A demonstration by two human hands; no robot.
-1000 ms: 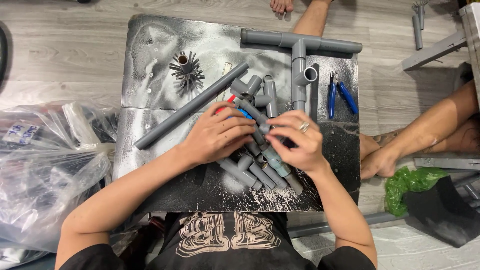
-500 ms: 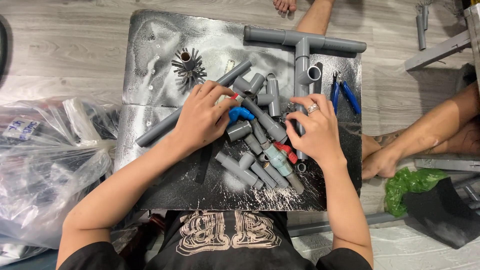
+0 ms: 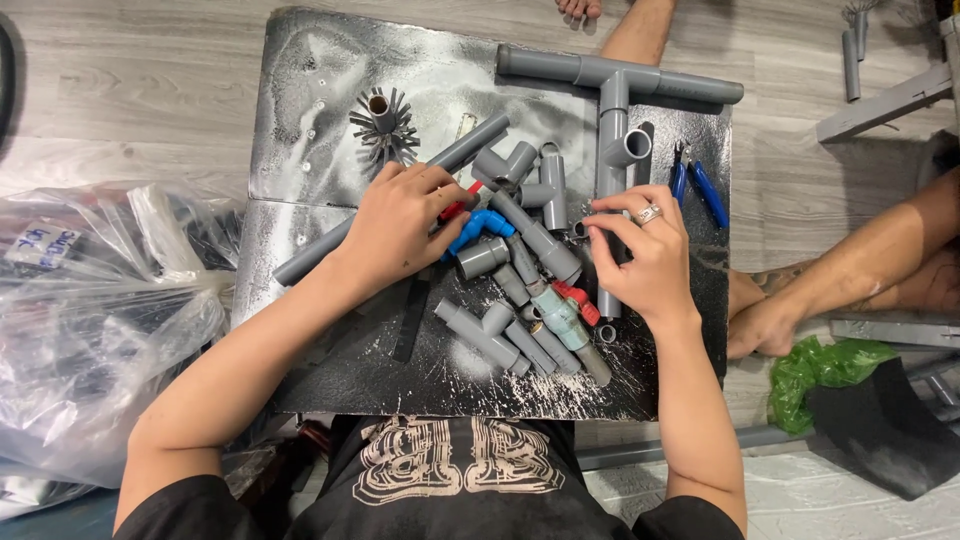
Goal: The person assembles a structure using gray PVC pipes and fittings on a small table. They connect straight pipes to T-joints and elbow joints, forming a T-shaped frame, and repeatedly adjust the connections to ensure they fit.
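The left hand (image 3: pixel 405 225) lies palm down over the pile of grey pipe fittings (image 3: pixel 520 290), approx. the middle of the black board (image 3: pixel 330 120). Its fingers are curled on a small red-handled part (image 3: pixel 452 208), just at 9 o'clock of the blue elbow (image 3: pixel 480 228); it looks like a pinch, but if it really grips I cannot tell, the palm hides it. The right hand (image 3: pixel 645 250), w/ a ring, has the fingertips closed on a small grey piece (image 3: pixel 581 229) at the 3 o'clock edge of the pile, beside the upright part of the big T-shaped pipe assembly (image 3: pixel 612 90).

Handling, as a judgement: the fittings are hard plastic, light, stiff, smooth and a bit slippery, so they roll easily. Best to take them across the round body or at the socket end, not at the thin rim. The valve with red handle (image 3: pixel 565 305) is a bit heavier; hold the body, not the lever.

A long grey pipe (image 3: pixel 400 195) goes from 8 to 1 o'clock under the left hand. A spiky round brush-like piece (image 3: pixel 383 120) stands at 11 o'clock, blue-handled pliers (image 3: pixel 697 185) at 2 o'clock.

The board is scratched and dusty w/ white marks, on a wooden floor (image 3: pixel 120 90). Clear plastic bags (image 3: pixel 90 310) at 9 o'clock; another person's arm (image 3: pixel 850 275) and a green bag (image 3: pixel 825 365) at 3–4 o'clock.
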